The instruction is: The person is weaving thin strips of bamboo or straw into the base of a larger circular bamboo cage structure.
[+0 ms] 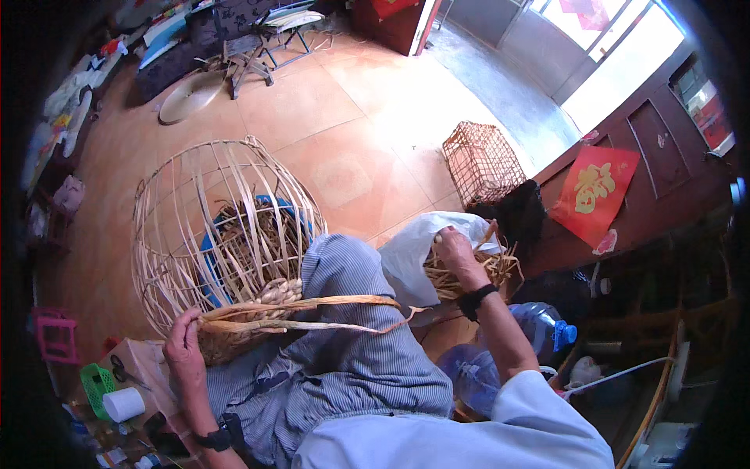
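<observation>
My left hand (183, 341) grips the base of a woven piece (234, 332) resting on my lap, with long dried husk strands (328, 305) trailing right across my striped-trousered knee (344, 266). My right hand (455, 248) reaches into a white bag (410, 254) full of dried husks (469, 273) at my right and closes on some of them. Behind the woven piece stands a round open bamboo frame basket (211, 219).
A wire cage (482, 160) sits on the tiled floor to the right, beside a dark wooden cabinet (648, 180). Large water bottles (539, 324) stand by my right leg. Scissors (123, 369), a white roll (123, 404) and a green basket (95, 384) lie at lower left.
</observation>
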### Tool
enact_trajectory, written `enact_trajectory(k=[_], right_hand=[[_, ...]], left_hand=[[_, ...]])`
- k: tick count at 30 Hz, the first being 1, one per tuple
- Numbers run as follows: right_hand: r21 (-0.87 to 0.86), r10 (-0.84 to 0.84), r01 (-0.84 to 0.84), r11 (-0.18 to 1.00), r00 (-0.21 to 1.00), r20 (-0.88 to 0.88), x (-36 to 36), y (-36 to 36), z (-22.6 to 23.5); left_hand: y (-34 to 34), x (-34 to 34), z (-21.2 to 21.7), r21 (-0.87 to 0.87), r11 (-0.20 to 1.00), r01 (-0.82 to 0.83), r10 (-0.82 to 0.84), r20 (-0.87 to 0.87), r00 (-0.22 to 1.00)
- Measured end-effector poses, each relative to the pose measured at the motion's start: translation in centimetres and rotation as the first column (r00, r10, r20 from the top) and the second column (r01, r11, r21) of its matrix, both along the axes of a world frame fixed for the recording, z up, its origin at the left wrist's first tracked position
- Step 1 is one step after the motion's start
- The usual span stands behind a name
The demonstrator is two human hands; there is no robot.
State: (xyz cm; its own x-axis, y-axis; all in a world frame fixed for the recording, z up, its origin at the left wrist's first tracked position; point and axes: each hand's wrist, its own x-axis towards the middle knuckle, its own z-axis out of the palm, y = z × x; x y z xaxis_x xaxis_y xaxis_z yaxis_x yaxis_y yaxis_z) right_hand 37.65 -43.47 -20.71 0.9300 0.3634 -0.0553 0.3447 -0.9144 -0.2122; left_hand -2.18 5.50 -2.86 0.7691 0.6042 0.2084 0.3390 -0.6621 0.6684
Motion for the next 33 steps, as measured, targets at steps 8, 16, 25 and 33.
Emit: enact_trajectory(k=[8,16,25,33], right_hand=[[0.145,-0.012,0.025,0.989,0.996,-0.089,-1.7,-0.7,-16.4],[0.033,0.179,-0.184,0.982,0.977,0.115,-6.2,0.8,-12.9],[-0.206,0.363,-0.369,0.906,0.929,-0.069,-9.9,1.4,-7.8],[-0.046,0.354,-0.352,0.935,0.932,0.080,-9.7,1.4,-12.9]], left_hand=[[0.1,0.6,-0.3,0.011,0.999,0.037,-0.037,0.003,0.999],[0.4,-0.5,0.0,0.009,1.000,0.017,-0.017,-0.024,1.000],[0.5,-0.7,-0.1,-0.002,1.000,-0.002,0.002,-0.046,0.999],[0.2,0.4,-0.4,0.022,0.999,0.034,-0.033,-0.009,0.999]])
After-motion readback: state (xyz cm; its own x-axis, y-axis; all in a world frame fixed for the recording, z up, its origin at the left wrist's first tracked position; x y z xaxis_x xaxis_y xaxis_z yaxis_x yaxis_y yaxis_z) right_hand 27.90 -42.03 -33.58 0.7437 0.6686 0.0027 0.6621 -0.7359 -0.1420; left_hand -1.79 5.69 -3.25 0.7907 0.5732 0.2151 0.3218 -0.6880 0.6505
